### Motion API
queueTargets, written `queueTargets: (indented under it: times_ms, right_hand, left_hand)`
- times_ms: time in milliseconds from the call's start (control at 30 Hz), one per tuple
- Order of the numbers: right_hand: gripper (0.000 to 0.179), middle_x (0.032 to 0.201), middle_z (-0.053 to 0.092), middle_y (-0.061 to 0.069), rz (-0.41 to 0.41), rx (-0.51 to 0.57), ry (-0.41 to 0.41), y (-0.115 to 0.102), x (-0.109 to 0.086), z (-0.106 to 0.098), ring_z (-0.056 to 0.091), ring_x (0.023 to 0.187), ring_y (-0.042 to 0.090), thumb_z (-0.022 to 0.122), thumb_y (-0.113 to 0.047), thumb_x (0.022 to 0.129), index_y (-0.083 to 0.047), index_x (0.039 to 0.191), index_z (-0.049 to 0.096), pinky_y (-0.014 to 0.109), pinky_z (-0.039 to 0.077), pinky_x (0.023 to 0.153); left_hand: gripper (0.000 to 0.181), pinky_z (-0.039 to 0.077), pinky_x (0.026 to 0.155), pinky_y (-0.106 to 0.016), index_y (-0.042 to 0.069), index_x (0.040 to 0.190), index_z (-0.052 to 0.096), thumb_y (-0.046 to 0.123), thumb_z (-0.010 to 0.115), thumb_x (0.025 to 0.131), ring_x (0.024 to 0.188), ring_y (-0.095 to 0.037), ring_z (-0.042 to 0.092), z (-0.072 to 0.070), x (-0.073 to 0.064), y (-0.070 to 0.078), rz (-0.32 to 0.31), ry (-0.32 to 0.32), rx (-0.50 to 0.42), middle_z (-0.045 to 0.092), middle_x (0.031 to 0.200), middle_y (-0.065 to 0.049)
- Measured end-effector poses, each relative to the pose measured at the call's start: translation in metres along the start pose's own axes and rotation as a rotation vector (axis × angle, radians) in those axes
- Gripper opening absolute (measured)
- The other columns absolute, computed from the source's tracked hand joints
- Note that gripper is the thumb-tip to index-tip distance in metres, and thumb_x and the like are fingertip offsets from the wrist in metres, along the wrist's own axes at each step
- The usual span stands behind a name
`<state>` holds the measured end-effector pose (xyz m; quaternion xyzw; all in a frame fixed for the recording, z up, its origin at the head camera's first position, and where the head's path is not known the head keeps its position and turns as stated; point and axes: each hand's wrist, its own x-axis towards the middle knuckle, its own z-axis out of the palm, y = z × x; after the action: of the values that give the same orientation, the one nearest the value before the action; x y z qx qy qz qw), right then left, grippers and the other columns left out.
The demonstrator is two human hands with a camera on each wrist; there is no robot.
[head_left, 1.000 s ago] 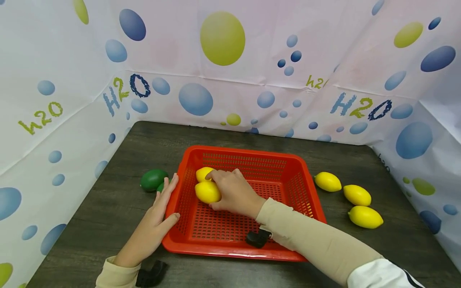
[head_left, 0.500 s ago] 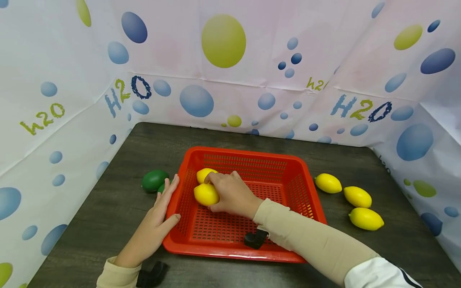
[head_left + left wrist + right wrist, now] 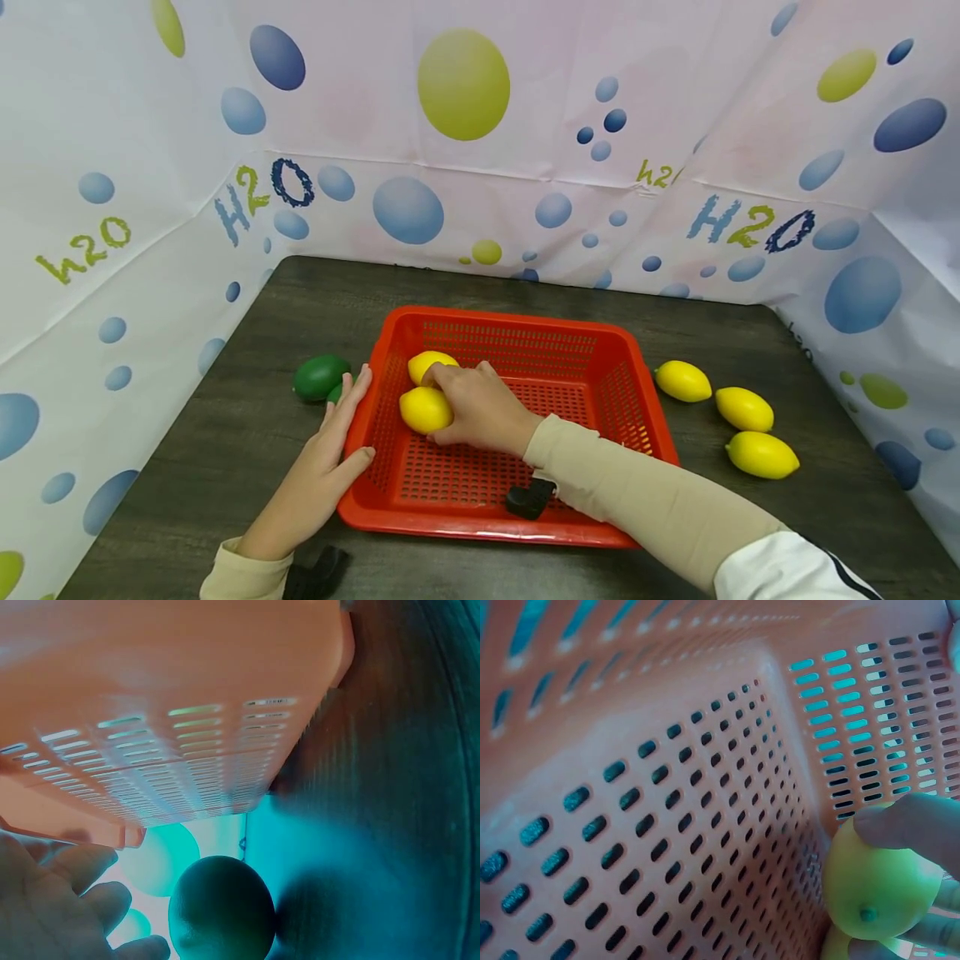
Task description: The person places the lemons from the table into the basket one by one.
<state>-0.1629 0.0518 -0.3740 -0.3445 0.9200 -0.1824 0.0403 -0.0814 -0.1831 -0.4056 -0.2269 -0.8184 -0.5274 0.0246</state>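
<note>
With twelve o'clock pointing away from the person, the yellow lemon [image 3: 423, 410] had just slid a tiny bit toward eight o'clock, closer to the wall on the nine o'clock side of the red basket [image 3: 495, 316]. The right hand [image 3: 483, 408] had gone with it. The left hand [image 3: 318, 475] had stayed put along the basket's nine o'clock side. So it looked like the lemon was being nudged into its spot, and the basket was being kept steady.

The lemon was inside the basket, and the second lemon [image 3: 431, 365] sat close by at its twelve o'clock. I could not tell if they touched.

The lemon lay on its side, with its long way running roughly from ten o'clock to four o'clock, I think. In the right wrist view its little nub [image 3: 868, 913] faced the camera, so that end seemed to point to four o'clock.

The right hand's grip was pinching the lemon. The left hand's grip held nothing, and its fingers were stretched out straight.

On the tabletop [image 3: 187, 467], three more lemons [image 3: 744, 409] lay on the basket's three o'clock side, and a green fruit [image 3: 321, 377] lay past its ten o'clock side.
</note>
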Motion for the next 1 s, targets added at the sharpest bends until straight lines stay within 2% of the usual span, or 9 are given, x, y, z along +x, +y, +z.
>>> queueTargets:
  times_ms: [167, 433, 1000]
  right_hand:
    - [0.061, 0.116, 0.072, 0.0, -0.017, -0.008, 0.007, -0.0002, -0.0003, 0.0034, 0.065, 0.099, 0.011, 0.091, -0.034, 0.078, -0.012, 0.126, 0.06, 0.034, 0.037, 0.078]
    - [0.06, 0.119, 0.072, -0.001, -0.031, -0.026, -0.002, -0.0013, 0.0012, 0.0037, 0.064, 0.101, 0.011, 0.091, -0.034, 0.079, -0.012, 0.126, 0.06, 0.034, 0.035, 0.077]
    - [0.06, 0.12, 0.068, 0.001, -0.032, -0.087, -0.068, 0.0006, 0.0026, 0.0045, 0.063, 0.105, 0.014, 0.088, -0.039, 0.081, -0.014, 0.127, 0.06, 0.033, 0.04, 0.078]
  left_hand:
    - [0.077, -0.009, 0.117, -0.071, 0.02, 0.168, 0.011, 0.009, 0.054, 0.105, 0.157, -0.037, -0.007, 0.0011, -0.0003, -0.0002, 0.004, -0.001, 0.0, 0.009, 0.172, -0.008]
    - [0.079, -0.01, 0.116, -0.073, 0.02, 0.168, 0.01, 0.008, 0.055, 0.105, 0.155, -0.047, -0.007, -0.0004, 0.0005, -0.0007, 0.011, -0.004, 0.004, 0.008, 0.172, -0.009]
    - [0.078, -0.01, 0.116, -0.073, 0.02, 0.168, 0.011, 0.007, 0.054, 0.104, 0.156, -0.042, -0.007, -0.0009, 0.0014, 0.0001, 0.012, 0.0, 0.0, 0.009, 0.172, -0.012]
